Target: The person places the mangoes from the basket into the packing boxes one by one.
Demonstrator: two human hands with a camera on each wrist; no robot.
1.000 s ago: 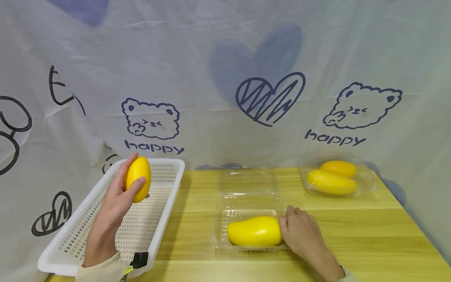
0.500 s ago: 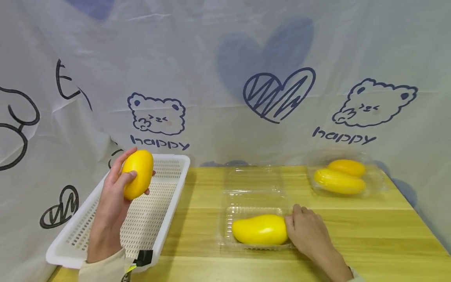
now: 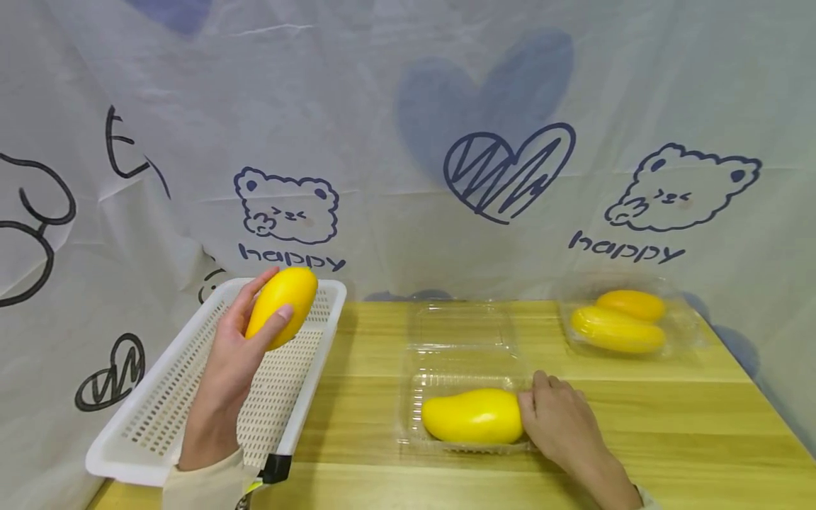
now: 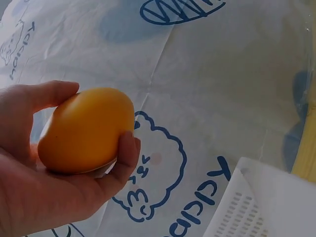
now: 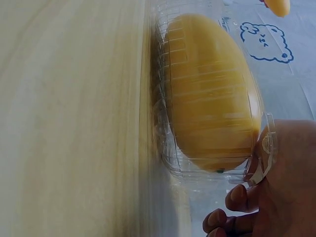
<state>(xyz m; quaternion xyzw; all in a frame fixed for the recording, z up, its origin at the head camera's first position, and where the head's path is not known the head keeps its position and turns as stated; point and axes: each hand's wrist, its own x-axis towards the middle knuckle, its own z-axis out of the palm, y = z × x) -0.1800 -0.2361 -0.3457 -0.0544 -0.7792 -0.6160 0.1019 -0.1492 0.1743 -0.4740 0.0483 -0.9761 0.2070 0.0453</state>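
Note:
My left hand [image 3: 232, 361] holds a yellow mango [image 3: 287, 287] up over the white basket, thumb along its near side. In the left wrist view the fingers wrap round the fruit [image 4: 91, 131]. A second mango [image 3: 472, 416] lies lengthwise in a clear plastic clamshell box [image 3: 462, 326], whose lid is folded back flat on the table. At the box's right end is my right hand [image 3: 564, 425]. The right wrist view shows its thumb and a finger pinching the rim [image 5: 269, 143], the other fingers curled below.
The white perforated basket [image 3: 321, 354] stands at the left of the wooden table [image 3: 363, 425]. Another clear box [image 3: 678, 326] with two mangoes sits at the back right. A printed cloth [image 3: 382, 241] hangs behind and at the sides.
My left hand has turned the mango about and shifted it to the right, tipping its top rightward. The right hand stays at the box's end. The head view has shifted slightly.

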